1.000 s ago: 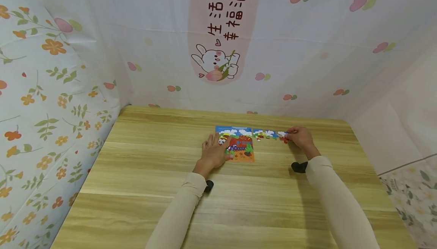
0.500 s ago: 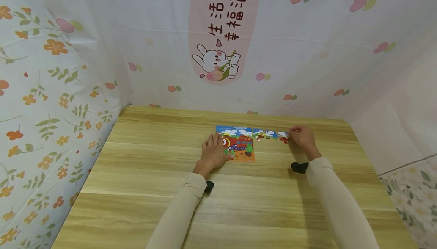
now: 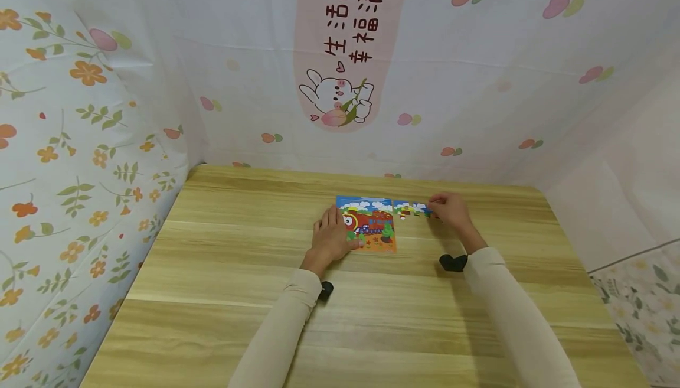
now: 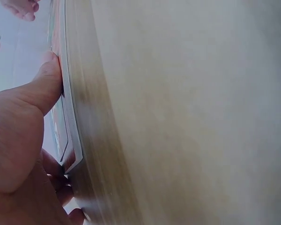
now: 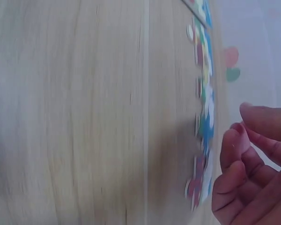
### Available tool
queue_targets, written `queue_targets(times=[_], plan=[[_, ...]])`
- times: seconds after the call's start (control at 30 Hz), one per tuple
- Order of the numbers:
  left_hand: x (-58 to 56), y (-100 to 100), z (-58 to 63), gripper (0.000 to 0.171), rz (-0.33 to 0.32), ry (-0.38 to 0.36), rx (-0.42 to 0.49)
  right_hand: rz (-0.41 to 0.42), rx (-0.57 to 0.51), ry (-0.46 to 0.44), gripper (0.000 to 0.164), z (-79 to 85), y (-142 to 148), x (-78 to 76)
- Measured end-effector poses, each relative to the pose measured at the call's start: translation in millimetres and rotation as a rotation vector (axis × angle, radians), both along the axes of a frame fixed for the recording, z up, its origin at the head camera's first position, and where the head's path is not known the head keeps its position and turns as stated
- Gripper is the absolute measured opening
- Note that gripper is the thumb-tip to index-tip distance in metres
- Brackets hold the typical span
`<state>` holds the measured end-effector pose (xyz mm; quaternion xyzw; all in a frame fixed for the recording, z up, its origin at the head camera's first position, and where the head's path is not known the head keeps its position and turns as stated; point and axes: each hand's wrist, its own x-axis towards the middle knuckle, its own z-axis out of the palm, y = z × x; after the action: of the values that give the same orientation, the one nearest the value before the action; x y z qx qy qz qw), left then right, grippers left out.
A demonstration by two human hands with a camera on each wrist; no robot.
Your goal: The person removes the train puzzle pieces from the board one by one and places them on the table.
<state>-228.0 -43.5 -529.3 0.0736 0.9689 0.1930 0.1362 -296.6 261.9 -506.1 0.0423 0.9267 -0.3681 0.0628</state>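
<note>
A jigsaw puzzle board [image 3: 379, 228], pictured with a red train, lies flat toward the back of the table. My left hand [image 3: 330, 237] rests on its left side, fingers fairly straight along that side and thumb [image 4: 49, 77] against the near edge. Right of the board runs a row of loose puzzle pieces [image 3: 404, 208] showing clouds and sky. Over the row's right end is my right hand [image 3: 451, 211], hiding a red-and-white piece [image 5: 196, 183] that the right wrist view shows on the table. Its thumb and fingers are loosely bent, with nothing visible between them.
The wooden table [image 3: 340, 329] stretches toward me from the puzzle. A white printed cloth [image 3: 239, 81] hangs behind it, and a flowered cloth [image 3: 85, 140] hangs on the left. Black wrist mounts [image 3: 453, 263] sit below both hands.
My right hand first shifted slightly right, off the end piece, then moved left above the row. My left fingers drew back from the board's face toward its left side.
</note>
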Motion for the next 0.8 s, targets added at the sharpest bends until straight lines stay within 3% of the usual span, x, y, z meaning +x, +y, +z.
queue_targets(times=[0.3,0.5,0.8], plan=[[-1.6,-2,-3.5,0.106,0.004,-0.016,0.021,0.218,-0.016,-0.014,0.027,-1.4,-33,-1.5],[-0.5,-2,-0.9,0.103,-0.021,-0.010,0.005,0.297,-0.044,-0.034,0.030,6.2,-63,-1.2],[-1.8,-1,-0.1,0.105,-0.019,-0.028,-0.026,0.434,0.007,-0.057,0.032,7.1,-106,2.5]])
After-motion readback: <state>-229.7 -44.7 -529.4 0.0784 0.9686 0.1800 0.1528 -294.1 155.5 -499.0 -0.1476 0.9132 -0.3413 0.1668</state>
